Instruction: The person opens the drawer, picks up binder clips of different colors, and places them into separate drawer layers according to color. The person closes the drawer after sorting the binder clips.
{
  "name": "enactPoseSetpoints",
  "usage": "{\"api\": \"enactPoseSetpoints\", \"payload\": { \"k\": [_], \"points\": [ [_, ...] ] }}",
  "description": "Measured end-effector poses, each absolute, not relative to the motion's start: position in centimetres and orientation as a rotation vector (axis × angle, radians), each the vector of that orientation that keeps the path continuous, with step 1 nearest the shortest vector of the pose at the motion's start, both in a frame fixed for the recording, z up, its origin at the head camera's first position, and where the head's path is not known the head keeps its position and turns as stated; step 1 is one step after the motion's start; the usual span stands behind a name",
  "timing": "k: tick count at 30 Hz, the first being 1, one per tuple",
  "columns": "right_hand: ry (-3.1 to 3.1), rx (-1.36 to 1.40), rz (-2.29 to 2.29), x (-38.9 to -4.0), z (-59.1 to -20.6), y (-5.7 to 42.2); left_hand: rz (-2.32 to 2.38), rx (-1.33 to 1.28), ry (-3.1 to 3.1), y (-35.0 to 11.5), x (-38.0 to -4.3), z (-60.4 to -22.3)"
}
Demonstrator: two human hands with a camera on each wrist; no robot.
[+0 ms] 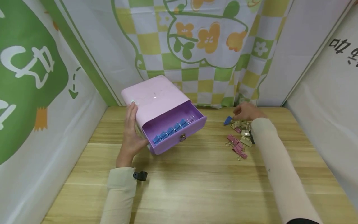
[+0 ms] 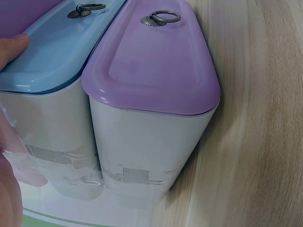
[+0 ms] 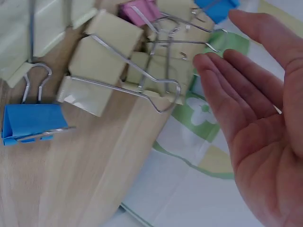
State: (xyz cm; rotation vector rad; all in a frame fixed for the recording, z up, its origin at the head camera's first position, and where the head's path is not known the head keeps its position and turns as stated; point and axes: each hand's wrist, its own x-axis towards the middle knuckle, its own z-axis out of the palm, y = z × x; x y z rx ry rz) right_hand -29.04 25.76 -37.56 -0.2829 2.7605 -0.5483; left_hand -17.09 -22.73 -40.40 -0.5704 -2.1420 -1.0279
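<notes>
My left hand (image 1: 131, 133) grips the left side of a pink drawer box (image 1: 156, 96), fingers along its side. In the left wrist view, the thumb (image 2: 12, 49) lies on a light blue drawer front (image 2: 52, 52). The purple top drawer (image 1: 173, 146) is pulled out, with several blue binder clips (image 1: 170, 130) in a row behind its front. My right hand (image 1: 247, 112) is over a pile of binder clips, holding nothing visible. Its slightly bent fingertips are close to a wire handle and a blue clip (image 3: 218, 9), with a gap between thumb and fingers.
Pale yellow binder clips (image 1: 246, 141) and pink binder clips (image 1: 237, 146) lie loose on the wooden table (image 1: 195, 186). Another blue clip (image 3: 35, 123) lies at the pile's side. A patterned curtain (image 1: 195, 71) hangs behind the table, with printed cloth walls left and right.
</notes>
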Motion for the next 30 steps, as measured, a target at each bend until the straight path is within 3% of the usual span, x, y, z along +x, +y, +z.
{"api": "enactPoseSetpoints", "payload": {
  "k": [17, 30],
  "points": [
    [2.829, -0.301, -0.409, -29.1, -39.2, 23.7, -1.06, -0.558, -2.154, -22.6, -16.9, -40.2],
    [2.842, -0.244, -0.615, -29.1, -39.2, 23.5, -1.041, -0.57, -2.141, -22.7, -17.2, -40.4]
  ]
}}
